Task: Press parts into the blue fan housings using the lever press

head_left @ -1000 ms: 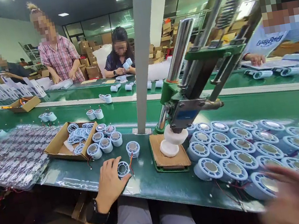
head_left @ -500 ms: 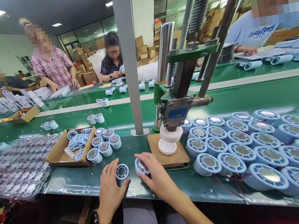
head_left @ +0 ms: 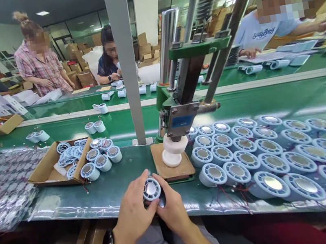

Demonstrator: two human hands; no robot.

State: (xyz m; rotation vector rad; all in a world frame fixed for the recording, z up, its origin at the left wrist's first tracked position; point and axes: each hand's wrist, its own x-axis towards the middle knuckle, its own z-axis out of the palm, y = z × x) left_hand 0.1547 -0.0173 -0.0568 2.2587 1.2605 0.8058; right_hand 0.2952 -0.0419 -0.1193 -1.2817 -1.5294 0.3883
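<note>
My left hand (head_left: 135,202) and my right hand (head_left: 171,201) close from both sides around one light-blue round housing (head_left: 151,189). Its slotted ring and shiny metal centre face up, just above the front of the green bench. Fingers and thumbs hide most of its side wall. Behind my right hand stands a hand press (head_left: 181,119), its white round pusher (head_left: 175,142) over a white round seat (head_left: 171,158) on a brown board. Left of my hands, several similar housings (head_left: 102,163) stand beside a cardboard box (head_left: 48,178) of loose slotted rings (head_left: 69,155).
Rows of finished-looking housings (head_left: 247,159) with thin red wires fill the bench's right side. Silvery wrapped parts (head_left: 4,192) cover the left. A grey post (head_left: 127,61) rises behind the bench. Several co-workers sit or stand across the green conveyor (head_left: 115,131).
My hands have come together. The slotted ring at my left hand and the blue part in my right hand now appear as one piece. The view has shifted right.
</note>
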